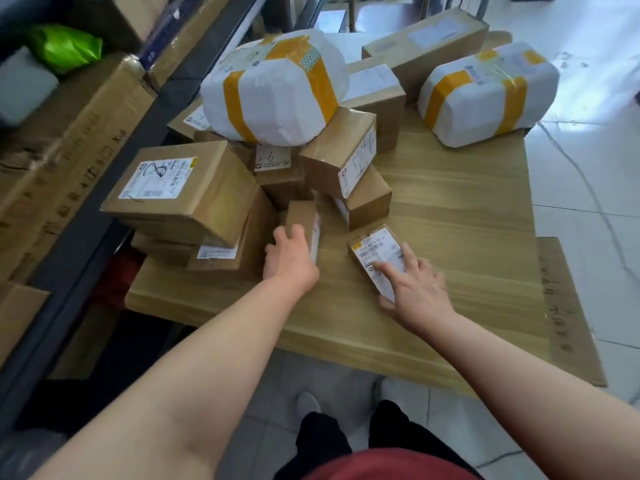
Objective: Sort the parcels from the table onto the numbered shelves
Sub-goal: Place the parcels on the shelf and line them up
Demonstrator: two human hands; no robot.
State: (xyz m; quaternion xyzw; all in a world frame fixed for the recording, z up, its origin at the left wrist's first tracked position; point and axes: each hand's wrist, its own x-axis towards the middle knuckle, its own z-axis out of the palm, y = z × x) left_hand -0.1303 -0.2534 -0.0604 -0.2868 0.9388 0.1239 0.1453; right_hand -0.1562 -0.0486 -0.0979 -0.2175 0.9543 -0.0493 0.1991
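Floor [588, 209]: pale glossy tiles with grey grout lines and window glare. A thin dark line crosses the tiles at right; cord or crack, I cannot tell. Flattened cardboard sheet [568, 313] lies on the tiles at right, with printed characters along it, too blurred to read. Below me: my red shirt [388, 465], black trousers [322, 441], and light grey shoes [308, 401] on the tiles.

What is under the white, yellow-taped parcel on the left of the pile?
The white parcel rests on brown boxes: the box marked 1-6 and a tilted labelled box. Anything under its middle is covered.
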